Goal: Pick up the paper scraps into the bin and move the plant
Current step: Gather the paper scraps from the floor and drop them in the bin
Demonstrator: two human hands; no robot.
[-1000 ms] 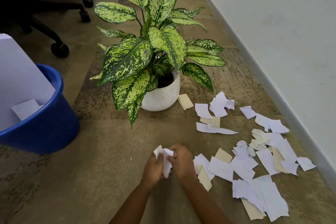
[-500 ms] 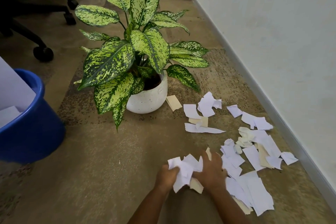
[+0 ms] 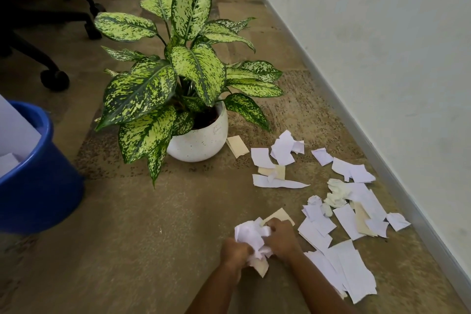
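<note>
My left hand and my right hand press together on a crumpled bunch of paper scraps just above the carpet, low in the view. Several white and cream loose scraps lie scattered on the floor to the right, toward the wall. A plant with large speckled green leaves stands in a white round pot beyond my hands. The blue bin sits at the left edge and holds white paper.
A white wall with a grey baseboard runs along the right side. Black office chair bases with castors stand at the back left. Brown carpet lies between my hands and the bin.
My hands gathered more scraps from the pile and squeezed the looser bunch into a tighter wad. The view shifted, so the bin sits further to the left.
</note>
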